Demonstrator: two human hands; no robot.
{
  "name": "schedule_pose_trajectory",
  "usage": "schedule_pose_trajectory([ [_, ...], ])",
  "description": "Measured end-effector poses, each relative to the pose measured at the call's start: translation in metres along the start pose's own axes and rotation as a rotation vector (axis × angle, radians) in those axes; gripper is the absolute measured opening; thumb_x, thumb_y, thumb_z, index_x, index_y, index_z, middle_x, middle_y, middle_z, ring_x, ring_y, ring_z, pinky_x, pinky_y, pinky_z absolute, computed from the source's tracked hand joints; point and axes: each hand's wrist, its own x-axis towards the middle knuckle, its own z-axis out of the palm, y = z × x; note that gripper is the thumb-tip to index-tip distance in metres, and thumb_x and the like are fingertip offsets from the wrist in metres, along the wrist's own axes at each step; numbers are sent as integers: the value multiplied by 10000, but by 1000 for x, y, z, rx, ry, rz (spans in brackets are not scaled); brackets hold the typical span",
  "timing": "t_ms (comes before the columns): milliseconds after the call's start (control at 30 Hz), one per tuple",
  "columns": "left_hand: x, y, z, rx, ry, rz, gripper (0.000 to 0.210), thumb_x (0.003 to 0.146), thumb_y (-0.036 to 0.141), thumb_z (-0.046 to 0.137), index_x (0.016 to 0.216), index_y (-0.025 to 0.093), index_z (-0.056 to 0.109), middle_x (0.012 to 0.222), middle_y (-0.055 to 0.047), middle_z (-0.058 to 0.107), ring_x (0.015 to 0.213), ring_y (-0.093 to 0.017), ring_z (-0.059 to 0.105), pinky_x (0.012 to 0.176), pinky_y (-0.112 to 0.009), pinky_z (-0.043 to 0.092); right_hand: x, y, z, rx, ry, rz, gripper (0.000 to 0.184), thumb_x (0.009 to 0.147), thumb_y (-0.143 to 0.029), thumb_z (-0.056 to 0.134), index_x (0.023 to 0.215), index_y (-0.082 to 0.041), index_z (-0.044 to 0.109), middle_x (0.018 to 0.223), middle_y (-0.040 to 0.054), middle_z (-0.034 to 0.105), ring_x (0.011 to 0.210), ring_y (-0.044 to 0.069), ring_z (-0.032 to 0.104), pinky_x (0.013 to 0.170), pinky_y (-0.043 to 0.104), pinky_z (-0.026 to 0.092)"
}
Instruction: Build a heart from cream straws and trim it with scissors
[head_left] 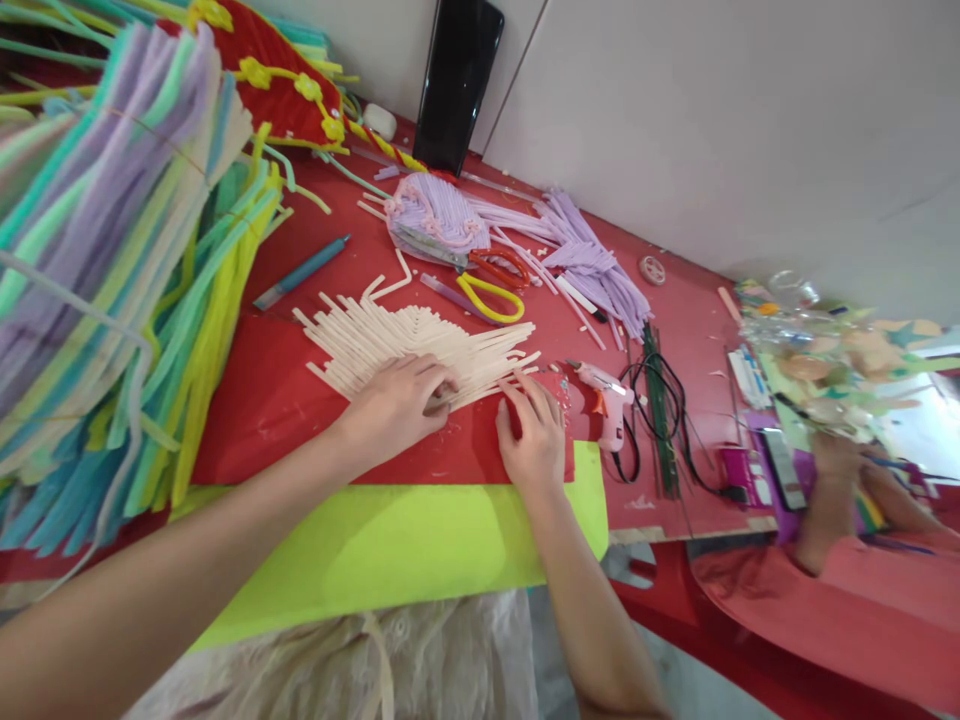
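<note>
Cream pipe cleaners, laid side by side in a woven, chevron-like mat with loose ends at both sides, lie on a red sheet. My left hand rests at the mat's near edge, its fingers curled and closed on the cream pipe cleaners; the fingertips are partly hidden. At the right ends of the strands is my right hand, with thumb and fingers apart and the fingertips touching the lowest ends. Just beyond the mat lie scissors with yellow and red handles. A pink glue gun lies right of my right hand.
Bundles of coloured pipe cleaners fill the left side. A lilac pipe-cleaner piece, a blue pen-like tool and a leaning black phone are farther back. Cable runs rightward. Another person's hand works at the right.
</note>
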Motion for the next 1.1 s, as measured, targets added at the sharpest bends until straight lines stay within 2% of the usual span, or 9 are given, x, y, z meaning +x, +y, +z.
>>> schedule_pose_trajectory([
  [100, 1, 1, -1, 4, -5, -8, 169, 799, 129, 605, 963, 173, 596, 961, -48, 651, 919, -202, 599, 865, -360, 469, 0, 0, 0, -1, 2, -1, 368, 915, -196, 496, 1266, -240, 598, 1331, 90, 597, 1223, 240, 539, 1029, 466, 435],
  [200, 1, 2, -2, 0, -13, -15, 176, 797, 126, 605, 967, 172, 592, 965, -48, 652, 930, -205, 599, 872, -364, 467, -1, 0, 0, -20, -33, -28, 435, 926, -211, 495, 1359, -238, 524, 1422, 91, 520, 1325, 245, 454, 1079, 475, 398],
  [267, 1, 1, -2, -3, -18, -18, 180, 796, 125, 605, 969, 172, 589, 972, -48, 653, 943, -209, 599, 881, -369, 466, -3, 0, 0, -39, -58, -55, 424, 932, -221, 498, 1354, -244, 534, 1462, 82, 477, 1372, 254, 399, 1107, 485, 368],
  [333, 1, 1, -1, 0, -14, -17, 188, 795, 124, 601, 975, 174, 584, 975, -48, 652, 947, -212, 599, 883, -373, 467, -2, 1, 0, -44, -54, -71, 386, 933, -220, 501, 1312, -244, 572, 1450, 81, 490, 1366, 258, 404, 1115, 493, 358],
  [533, -1, 2, -1, -9, 4, -29, 209, 791, 113, 582, 988, 181, 563, 961, -43, 630, 907, -208, 598, 865, -383, 485, 25, -2, -11, 79, -8, -161, 301, 920, -207, 521, 1197, -218, 639, 1198, 101, 618, 1129, 221, 560, 999, 421, 452],
  [700, -1, 6, -4, -43, 26, -89, 329, 747, 84, 599, 1050, 194, 531, 1064, -56, 601, 1005, -233, 578, 893, -404, 496, 52, -7, -8, 196, -31, -256, 260, 938, -226, 474, 1021, -204, 720, 943, 73, 604, 874, 188, 541, 819, 367, 460],
  [800, -1, 6, -4, -40, 39, -59, 372, 758, 70, 592, 1097, 194, 501, 1119, -61, 601, 1089, -239, 551, 949, -415, 479, 53, -6, 0, 295, -68, -244, 299, 949, -207, 428, 927, -194, 726, 901, 73, 587, 867, 192, 517, 780, 367, 447],
  [933, -2, 5, -2, -32, 44, -57, 382, 764, 70, 599, 1106, 192, 481, 1131, -69, 608, 1093, -241, 556, 964, -428, 474, 48, -2, 2, 337, -131, -252, 262, 930, -193, 469, 839, -185, 715, 901, 70, 586, 854, 189, 502, 777, 377, 436],
  [1100, -2, 5, -1, -32, 23, -114, 395, 777, 89, 596, 1134, 195, 467, 1146, -75, 606, 1101, -249, 557, 955, -428, 477, 51, -3, -1, 410, -176, -188, 294, 950, -175, 439, 978, -211, 730, 918, 65, 563, 885, 184, 505, 810, 380, 431],
])
